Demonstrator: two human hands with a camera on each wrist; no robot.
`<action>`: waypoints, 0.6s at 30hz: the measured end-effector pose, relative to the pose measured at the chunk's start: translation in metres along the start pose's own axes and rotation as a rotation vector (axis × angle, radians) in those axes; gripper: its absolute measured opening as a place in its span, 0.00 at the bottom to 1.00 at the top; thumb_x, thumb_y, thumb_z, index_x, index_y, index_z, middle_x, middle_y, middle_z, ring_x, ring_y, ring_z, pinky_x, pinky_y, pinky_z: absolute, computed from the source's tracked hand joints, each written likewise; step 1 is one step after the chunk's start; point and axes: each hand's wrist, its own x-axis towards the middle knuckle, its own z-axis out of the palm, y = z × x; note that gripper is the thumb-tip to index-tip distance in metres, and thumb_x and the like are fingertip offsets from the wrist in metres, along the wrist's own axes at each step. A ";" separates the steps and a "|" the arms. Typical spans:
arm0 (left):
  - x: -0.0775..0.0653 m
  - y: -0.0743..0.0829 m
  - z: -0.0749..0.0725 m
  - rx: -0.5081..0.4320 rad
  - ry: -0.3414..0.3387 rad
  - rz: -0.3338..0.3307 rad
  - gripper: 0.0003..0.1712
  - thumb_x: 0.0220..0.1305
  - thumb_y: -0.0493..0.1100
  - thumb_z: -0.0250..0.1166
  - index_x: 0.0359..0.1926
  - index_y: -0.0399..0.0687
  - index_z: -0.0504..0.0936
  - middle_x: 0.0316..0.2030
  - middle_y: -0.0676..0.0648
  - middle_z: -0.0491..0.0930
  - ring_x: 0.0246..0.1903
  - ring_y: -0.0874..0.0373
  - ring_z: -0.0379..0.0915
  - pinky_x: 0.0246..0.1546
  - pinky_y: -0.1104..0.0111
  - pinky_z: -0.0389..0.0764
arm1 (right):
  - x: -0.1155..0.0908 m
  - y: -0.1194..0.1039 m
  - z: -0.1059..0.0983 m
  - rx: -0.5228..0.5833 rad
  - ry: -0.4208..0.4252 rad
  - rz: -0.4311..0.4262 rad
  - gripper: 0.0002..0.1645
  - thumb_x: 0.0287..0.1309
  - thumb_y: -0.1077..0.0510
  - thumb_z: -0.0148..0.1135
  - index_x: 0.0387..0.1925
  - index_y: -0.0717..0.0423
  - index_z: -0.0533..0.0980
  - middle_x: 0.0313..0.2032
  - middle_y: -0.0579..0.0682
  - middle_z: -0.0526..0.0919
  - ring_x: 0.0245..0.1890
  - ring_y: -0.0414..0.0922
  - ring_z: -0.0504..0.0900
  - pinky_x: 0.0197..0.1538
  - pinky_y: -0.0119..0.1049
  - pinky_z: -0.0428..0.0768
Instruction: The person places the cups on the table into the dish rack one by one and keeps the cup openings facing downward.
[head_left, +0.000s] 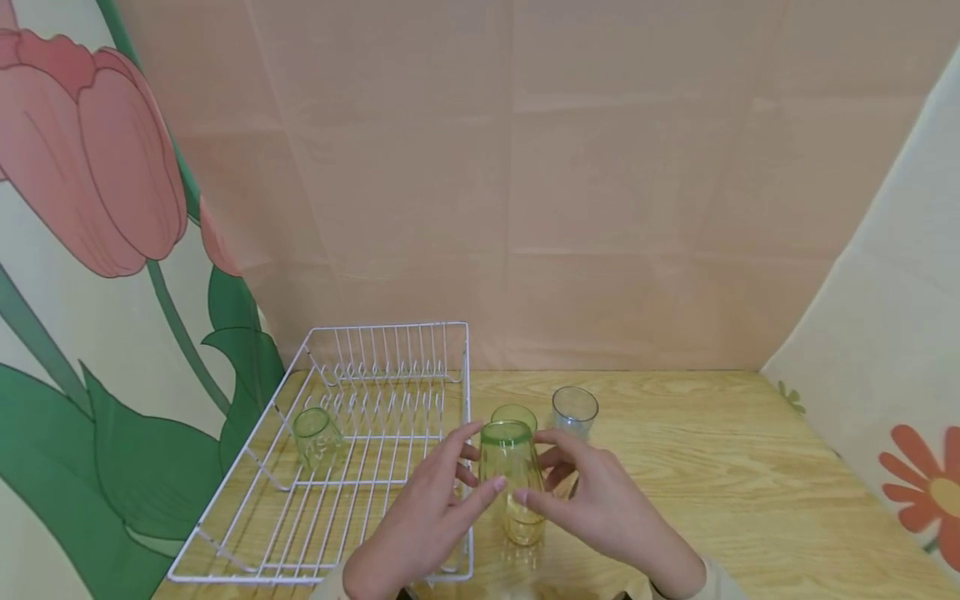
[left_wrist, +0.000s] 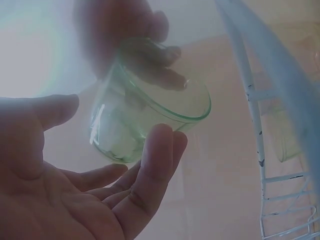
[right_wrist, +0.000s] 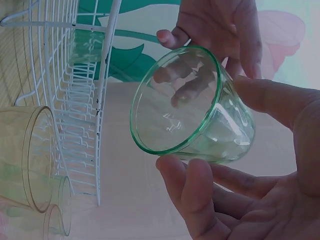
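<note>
A clear green glass tumbler [head_left: 512, 462] is between both hands above the table, its narrower end up in the head view. My right hand [right_wrist: 240, 195] holds it with the thumb on one side and fingertips near the rim on the other. Around its opposite side my left hand [left_wrist: 95, 195] is loosely spread. The left fingertips [left_wrist: 162, 135] overlap the tumbler's side, while the left thumb [left_wrist: 62, 107] stands apart from it. Whether the left fingers bear any weight cannot be told. Partly hidden behind are a yellow glass [head_left: 523, 531] and another green glass [head_left: 517, 412].
A white wire dish rack [head_left: 375, 482] stands on the wood-patterned table [head_left: 697, 467] to the left, with a green glass [head_left: 318, 442] inside. Just beyond my right hand stands a bluish glass [head_left: 575, 407]. The rack's raised side rail [right_wrist: 101, 100] runs close to the hands.
</note>
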 end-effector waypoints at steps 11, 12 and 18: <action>0.000 -0.002 0.001 0.012 0.017 0.019 0.38 0.64 0.65 0.52 0.70 0.61 0.55 0.51 0.53 0.70 0.43 0.62 0.70 0.33 0.75 0.76 | 0.001 0.004 0.003 0.038 -0.012 -0.031 0.36 0.41 0.37 0.72 0.54 0.37 0.70 0.37 0.38 0.83 0.31 0.35 0.79 0.28 0.29 0.78; 0.000 -0.002 0.001 0.015 0.019 0.025 0.37 0.64 0.65 0.52 0.70 0.60 0.56 0.50 0.53 0.70 0.43 0.61 0.70 0.33 0.75 0.76 | 0.001 0.004 0.003 0.035 -0.015 -0.028 0.37 0.41 0.37 0.72 0.54 0.38 0.70 0.37 0.38 0.83 0.31 0.35 0.79 0.28 0.29 0.78; 0.002 -0.003 0.002 0.030 0.025 0.042 0.36 0.64 0.65 0.52 0.68 0.58 0.58 0.49 0.54 0.70 0.43 0.61 0.70 0.31 0.75 0.76 | 0.001 0.004 0.004 0.028 -0.033 -0.007 0.36 0.40 0.36 0.72 0.53 0.37 0.70 0.38 0.37 0.82 0.32 0.35 0.78 0.28 0.28 0.78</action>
